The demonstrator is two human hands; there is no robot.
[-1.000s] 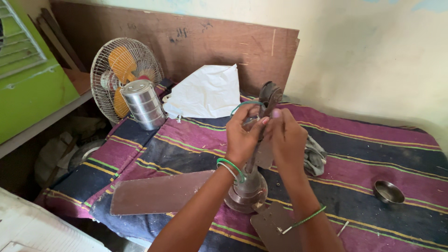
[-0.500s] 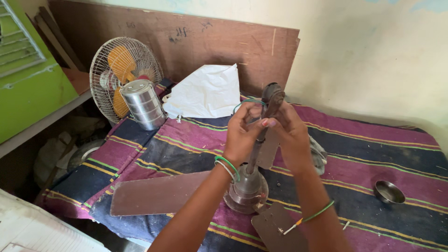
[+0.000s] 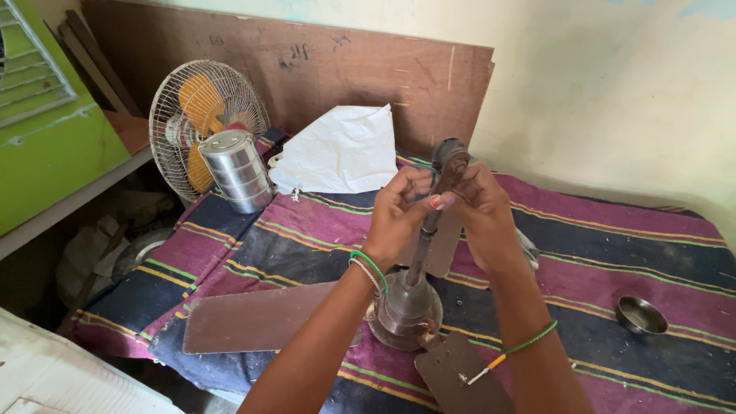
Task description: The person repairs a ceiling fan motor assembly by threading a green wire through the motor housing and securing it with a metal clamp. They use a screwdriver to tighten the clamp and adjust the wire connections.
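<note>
Both hands, the left hand (image 3: 399, 215) and right hand (image 3: 483, 215), close their fingers around the top of a dull brown metal ceiling-fan rod (image 3: 429, 222) standing upright from its rounded motor housing (image 3: 405, 310) and flat blades (image 3: 253, 318) on the striped woven cloth (image 3: 613, 253).

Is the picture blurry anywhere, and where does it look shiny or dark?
Head view: mostly sharp, in soft, even daylight; the steel tiffin tin and the small steel bowl show bright glints; the floor under the green shelf is darkest; both hands look sharp on the fan rod.
</note>
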